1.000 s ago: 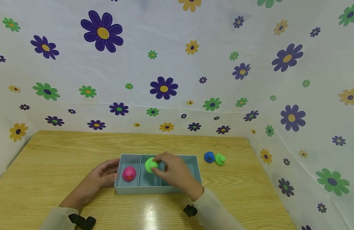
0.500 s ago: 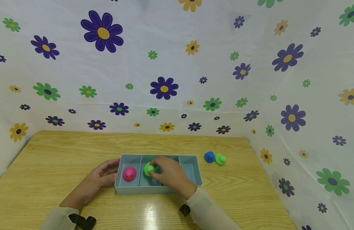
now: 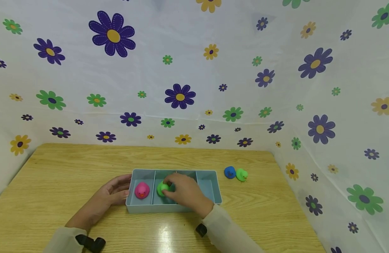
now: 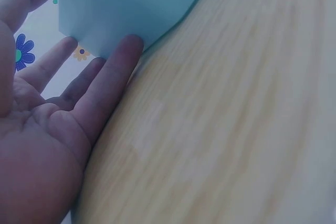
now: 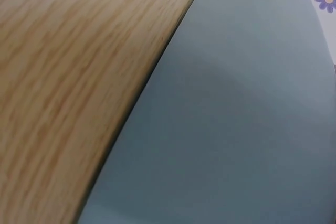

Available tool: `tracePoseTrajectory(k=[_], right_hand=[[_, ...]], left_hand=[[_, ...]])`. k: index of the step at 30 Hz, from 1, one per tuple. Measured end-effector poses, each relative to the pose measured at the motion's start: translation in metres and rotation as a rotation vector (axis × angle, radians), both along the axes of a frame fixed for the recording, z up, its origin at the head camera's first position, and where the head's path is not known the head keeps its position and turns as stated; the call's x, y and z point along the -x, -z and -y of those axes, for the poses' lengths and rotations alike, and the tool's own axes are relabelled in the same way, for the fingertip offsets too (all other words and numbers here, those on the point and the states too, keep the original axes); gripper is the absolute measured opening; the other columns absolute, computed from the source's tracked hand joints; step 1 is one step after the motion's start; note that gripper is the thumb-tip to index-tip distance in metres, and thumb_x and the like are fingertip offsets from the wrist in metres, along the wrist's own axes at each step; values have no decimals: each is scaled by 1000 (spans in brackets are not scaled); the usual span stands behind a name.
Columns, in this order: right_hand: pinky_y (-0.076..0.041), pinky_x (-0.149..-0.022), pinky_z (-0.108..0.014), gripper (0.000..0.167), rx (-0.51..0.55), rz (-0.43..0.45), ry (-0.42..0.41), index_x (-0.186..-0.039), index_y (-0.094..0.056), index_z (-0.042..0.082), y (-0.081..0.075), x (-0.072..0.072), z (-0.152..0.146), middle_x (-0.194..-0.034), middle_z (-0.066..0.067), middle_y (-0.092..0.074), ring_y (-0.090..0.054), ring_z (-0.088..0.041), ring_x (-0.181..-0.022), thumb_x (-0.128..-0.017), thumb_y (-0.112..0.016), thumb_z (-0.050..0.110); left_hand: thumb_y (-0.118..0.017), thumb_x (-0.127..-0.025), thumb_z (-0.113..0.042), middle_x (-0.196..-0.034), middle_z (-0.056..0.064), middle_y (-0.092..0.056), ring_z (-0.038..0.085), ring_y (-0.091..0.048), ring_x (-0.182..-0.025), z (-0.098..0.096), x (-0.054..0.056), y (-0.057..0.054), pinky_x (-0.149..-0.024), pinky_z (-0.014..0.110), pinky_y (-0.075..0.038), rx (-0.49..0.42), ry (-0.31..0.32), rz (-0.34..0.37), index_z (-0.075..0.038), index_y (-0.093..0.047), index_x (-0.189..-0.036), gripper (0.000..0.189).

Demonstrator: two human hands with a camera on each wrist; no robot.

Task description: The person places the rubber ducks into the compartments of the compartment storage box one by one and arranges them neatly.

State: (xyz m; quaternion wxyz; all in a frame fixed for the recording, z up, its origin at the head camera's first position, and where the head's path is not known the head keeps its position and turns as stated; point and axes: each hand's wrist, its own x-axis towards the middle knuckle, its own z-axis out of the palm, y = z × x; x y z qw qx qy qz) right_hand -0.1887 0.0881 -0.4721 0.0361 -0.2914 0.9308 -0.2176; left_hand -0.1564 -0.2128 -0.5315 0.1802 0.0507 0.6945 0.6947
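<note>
A light blue divided box [image 3: 159, 208] stands on the table, its side wall [image 4: 121, 9] close up in the left wrist view. My right hand [image 3: 189, 192] reaches into the box and pinches a green rubber duck [image 3: 161, 189] low in the second compartment from the left. The duck's right side is hidden by the fingers. My left hand [image 3: 110, 194] touches the box's left end with extended fingers [image 4: 110, 82]. In the leftmost compartment sits a pink rubber duck [image 3: 142, 190]. The right wrist view shows the box's front wall [image 5: 226, 103] but no hand.
To the right of the box, a blue rubber duck [image 3: 230, 172] and another green rubber duck [image 3: 241, 174] sit side by side on the wooden table [image 3: 260, 218]. Flower-printed white sheeting [image 3: 143, 73] rises behind and at the sides.
My right hand has lowered the green duck into the second compartment and shifted slightly left with it. The left hand, the box and the other ducks have stayed in place.
</note>
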Motion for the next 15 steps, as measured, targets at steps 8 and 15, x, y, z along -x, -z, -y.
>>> tracePoseTrajectory(k=[8, 15], right_hand=[[-54, -79, -22, 22, -30, 15, 10, -111, -74, 17, 2, 1, 2, -101, 9, -71, -62, -5, -88, -94, -77, 31], [-54, -78, -23, 22, -36, 18, 13, -111, -74, 17, 3, 1, 2, -100, 9, -70, -60, -4, -87, -94, -78, 32]], left_hand=[[-61, -106, -19, -160, 25, -38, 31, -48, -141, -1, -2, -5, -99, 39, -57, -11, 9, -18, -8, -30, -161, 65], [-61, -106, -19, -159, 26, -38, 23, -53, -137, -2, -4, -6, -99, 39, -57, -6, 8, -17, -7, -29, -161, 65]])
